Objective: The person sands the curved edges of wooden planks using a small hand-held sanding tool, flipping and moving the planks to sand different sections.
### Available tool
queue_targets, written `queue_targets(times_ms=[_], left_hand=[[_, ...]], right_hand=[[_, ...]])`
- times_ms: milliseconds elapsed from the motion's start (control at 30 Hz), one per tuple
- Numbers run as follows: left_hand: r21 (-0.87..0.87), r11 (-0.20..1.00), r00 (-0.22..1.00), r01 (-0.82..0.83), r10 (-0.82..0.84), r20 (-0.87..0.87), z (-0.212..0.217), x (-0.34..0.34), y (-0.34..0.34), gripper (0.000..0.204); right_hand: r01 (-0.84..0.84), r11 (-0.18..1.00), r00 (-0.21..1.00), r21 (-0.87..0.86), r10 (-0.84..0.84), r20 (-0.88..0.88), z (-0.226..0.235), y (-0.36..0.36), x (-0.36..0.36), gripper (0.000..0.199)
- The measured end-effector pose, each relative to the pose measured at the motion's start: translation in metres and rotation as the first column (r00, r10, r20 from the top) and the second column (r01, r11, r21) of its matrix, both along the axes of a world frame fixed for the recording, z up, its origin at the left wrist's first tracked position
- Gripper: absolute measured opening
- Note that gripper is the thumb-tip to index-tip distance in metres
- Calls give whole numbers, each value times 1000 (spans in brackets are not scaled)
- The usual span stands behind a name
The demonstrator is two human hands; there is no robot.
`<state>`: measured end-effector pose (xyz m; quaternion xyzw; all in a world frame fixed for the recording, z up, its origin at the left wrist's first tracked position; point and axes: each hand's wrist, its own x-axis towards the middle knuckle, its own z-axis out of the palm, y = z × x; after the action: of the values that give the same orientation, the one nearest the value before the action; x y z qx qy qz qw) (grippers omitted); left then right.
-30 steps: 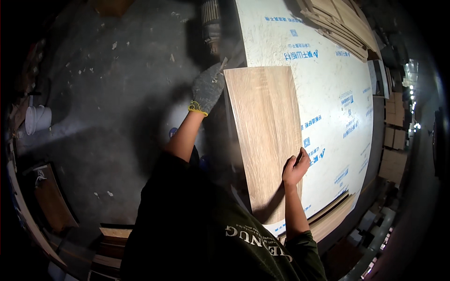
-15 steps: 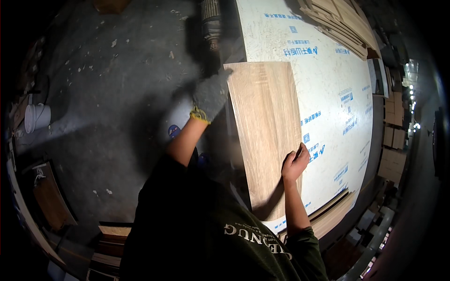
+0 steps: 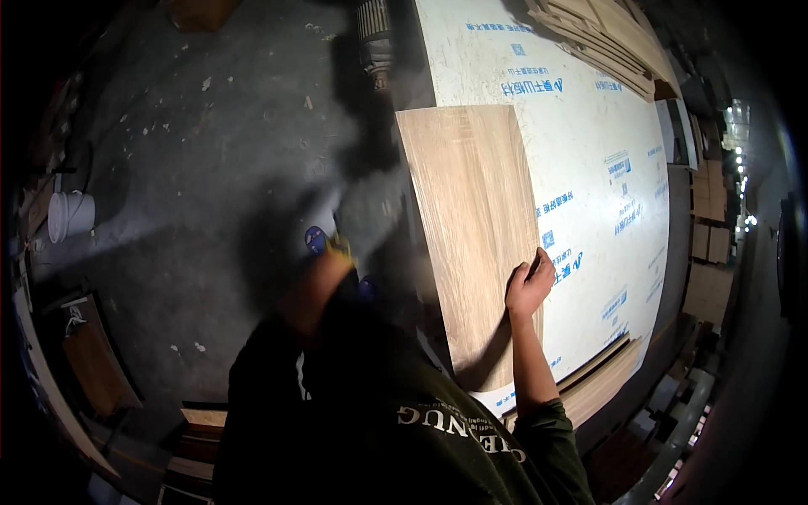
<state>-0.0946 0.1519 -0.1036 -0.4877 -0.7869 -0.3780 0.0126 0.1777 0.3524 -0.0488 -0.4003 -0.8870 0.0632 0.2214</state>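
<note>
A long board with a light wood-grain face (image 3: pixel 471 185) lies along the left edge of a white sheet-covered stack (image 3: pixel 589 126) printed in blue. My bare right hand (image 3: pixel 530 286) is at the board's right edge, thumb over its face and fingers bent at the edge, closed on it. To the board's left, my left hand (image 3: pixel 374 215) wears a grey glove with a yellow cuff. Motion smears its fingers, and it is apart from the board.
More thin wooden boards (image 3: pixel 602 42) are piled at the far right of the stack. Strips of board (image 3: pixel 602 383) show at its near right corner. A white bucket (image 3: pixel 71 215) stands on the dark floor at left. A ribbed cylindrical machine part (image 3: pixel 374 34) is beyond the board.
My gloved left hand has moved back toward my body, away from the board's far left edge. My right hand stays at the board's right edge.
</note>
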Motion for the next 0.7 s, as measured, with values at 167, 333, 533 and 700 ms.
queue_targets(times_ms=[167, 333, 533, 700], left_hand=[[-31, 932, 881, -362, 331, -339, 15, -102, 45, 36], [-119, 944, 932, -306, 272, -240, 26, -68, 39, 37], [36, 857, 808, 514, -498, 315, 40, -52, 3, 43], [-95, 984, 920, -151, 105, -378, 37, -89, 35, 44]], right_hand=[[11, 1000, 1000, -27, -11, -6, -1, -2, -4, 43], [21, 1000, 1000, -3, -21, -5, 0, 0, -2, 43], [18, 1000, 1000, 24, -18, -14, 4, 0, 0, 43], [13, 1000, 999, 1, -13, -30, 0, -2, -5, 44]])
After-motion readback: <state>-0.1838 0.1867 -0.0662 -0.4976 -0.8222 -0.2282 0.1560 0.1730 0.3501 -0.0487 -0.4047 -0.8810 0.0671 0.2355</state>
